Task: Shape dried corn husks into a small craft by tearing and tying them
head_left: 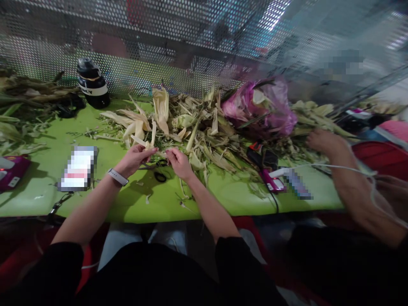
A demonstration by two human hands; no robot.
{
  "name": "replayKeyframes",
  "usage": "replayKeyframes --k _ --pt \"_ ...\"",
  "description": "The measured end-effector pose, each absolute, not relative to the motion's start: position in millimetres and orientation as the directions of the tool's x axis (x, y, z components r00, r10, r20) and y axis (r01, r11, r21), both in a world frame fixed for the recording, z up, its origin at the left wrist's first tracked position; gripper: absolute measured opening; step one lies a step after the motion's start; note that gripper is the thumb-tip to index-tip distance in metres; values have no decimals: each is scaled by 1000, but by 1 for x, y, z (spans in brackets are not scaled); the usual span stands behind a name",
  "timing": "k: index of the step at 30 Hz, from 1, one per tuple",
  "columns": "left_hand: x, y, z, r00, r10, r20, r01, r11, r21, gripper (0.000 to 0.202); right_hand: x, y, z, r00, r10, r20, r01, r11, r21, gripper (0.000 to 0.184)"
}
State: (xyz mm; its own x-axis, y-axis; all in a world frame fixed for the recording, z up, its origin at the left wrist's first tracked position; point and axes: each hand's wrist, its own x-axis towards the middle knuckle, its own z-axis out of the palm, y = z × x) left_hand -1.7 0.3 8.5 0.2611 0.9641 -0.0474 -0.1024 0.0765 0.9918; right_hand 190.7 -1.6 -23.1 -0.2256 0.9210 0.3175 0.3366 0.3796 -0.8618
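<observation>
Black sleeves (52, 267) end above the elbows, handy for messy work. Left hand (135, 156) pinches pale husk (148, 145) over the green table (223, 193), probably steadying it beside the right hand (180, 163) (whose grip I cannot tell).

Dim overall; black cloth sleeves (54, 272) at bottom sink to near-featureless dark. Glare streaks the grey perforated metal screen (178, 46), top right of centre. Soft shadows on the lime-green table (229, 197) below the bare left hand (137, 156) and bare right hand (179, 163). Right edge smeared, stretched. White-lit rectangular phone (78, 168) at left, coarsely pixelated.
</observation>
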Motion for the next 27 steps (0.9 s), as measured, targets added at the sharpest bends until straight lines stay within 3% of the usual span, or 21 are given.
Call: replayKeyframes --k 4,10,18,24,27 --pt "0 -3 9 291 956 -23 -95 52 994 34 194 4 -26 -212 939 271 287 325 -901 37" --pt "14 -12 3 416 905 -90 18 91 996 42 188 0 -15 -271 938 215 -28 216 -976 38" --pt "13 -13 1 550 834 -55 166 -45 985 40 187 5 -23 -160 980 114 -147 91 -985 35" --pt "14 -15 1 636 762 -121 265 -68 962 43 195 4 -6 -370 929 28 -45 12 -999 32" --pt "18 -18 4 679 717 -158 264 -38 964 49 191 2 -6 -347 932 107 2 115 -993 24"
